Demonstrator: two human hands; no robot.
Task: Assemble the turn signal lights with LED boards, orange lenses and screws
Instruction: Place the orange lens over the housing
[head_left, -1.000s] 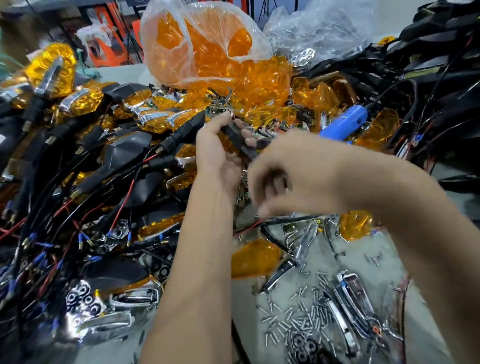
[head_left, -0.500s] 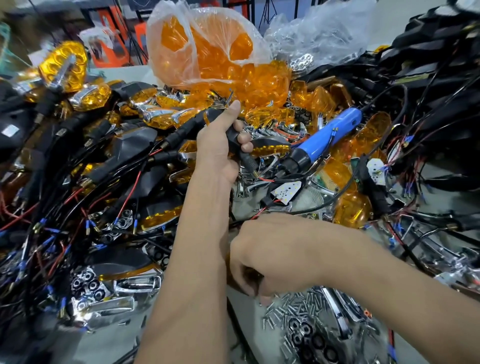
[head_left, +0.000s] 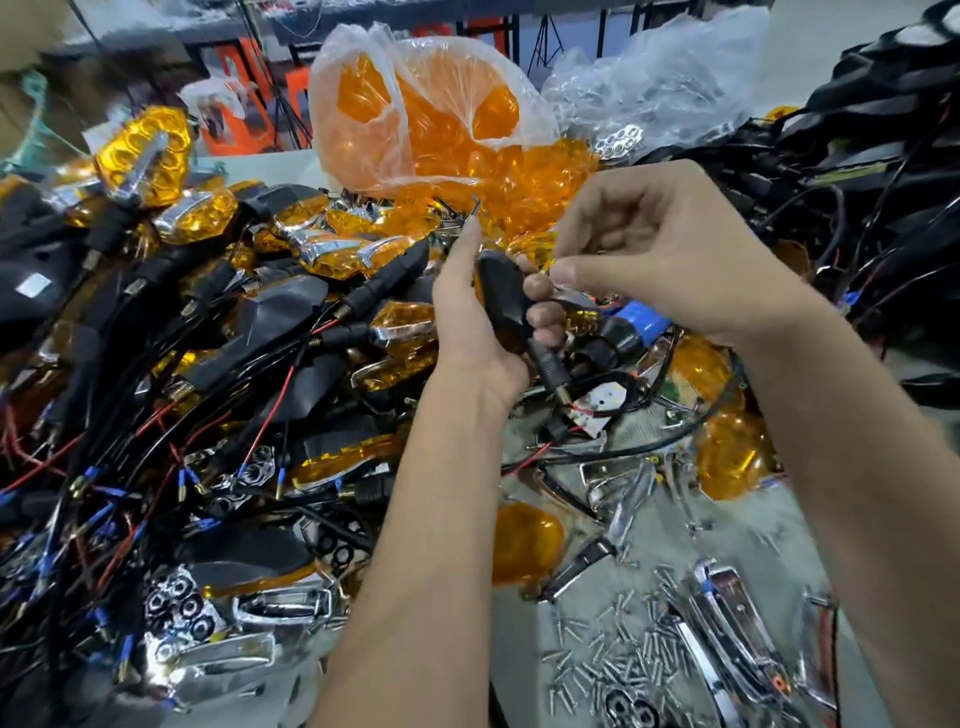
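My left hand (head_left: 467, 332) grips a black turn signal housing (head_left: 501, 299) upright above the pile, its wired stem hanging down. My right hand (head_left: 670, 254) is at the housing's right side, thumb and forefinger pinched on a small screw that is barely visible. A white LED board (head_left: 597, 405) lies just below the hands. Loose screws (head_left: 618, 660) are scattered at the lower right. One orange lens (head_left: 524, 543) lies beside my left forearm. A blue electric screwdriver (head_left: 644, 322) is mostly hidden behind my right hand.
A plastic bag of orange lenses (head_left: 431, 124) stands at the back. Finished lights and black wired housings (head_left: 280, 322) are heaped on the left. Chrome trims (head_left: 727, 597) lie at the lower right, and more black housings (head_left: 883, 130) are stacked at the far right.
My right hand dropped to the screw pile half a second ago and has come back up to the housing. My left hand has turned the housing more upright.
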